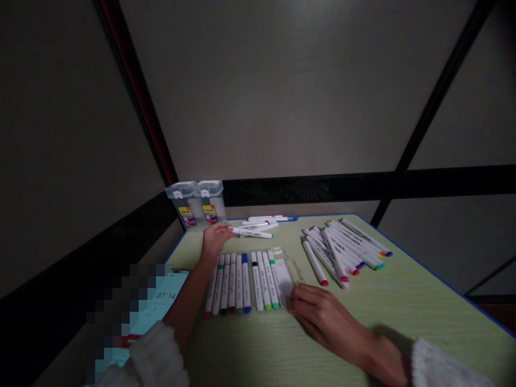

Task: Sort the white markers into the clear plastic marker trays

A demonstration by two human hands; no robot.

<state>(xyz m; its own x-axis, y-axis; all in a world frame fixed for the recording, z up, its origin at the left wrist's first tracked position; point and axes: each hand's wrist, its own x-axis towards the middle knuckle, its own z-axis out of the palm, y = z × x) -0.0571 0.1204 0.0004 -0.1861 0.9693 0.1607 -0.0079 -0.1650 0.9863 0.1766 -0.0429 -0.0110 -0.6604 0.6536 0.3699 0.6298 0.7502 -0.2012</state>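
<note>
Left hand (216,239) pinching a white marker (255,234), mid-frame; right hand (322,317) curled at the clear tray (279,251), lower centre.
Contact with adjacent loose markers (264,226) could scatter them; a nudge from the right hand could shift the tray. Its fingertips are hidden, so its grip cannot be told; the screen (169,293), lower left, is partly pixelated.

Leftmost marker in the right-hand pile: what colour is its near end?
Near end: red, seen in the head view.
</note>
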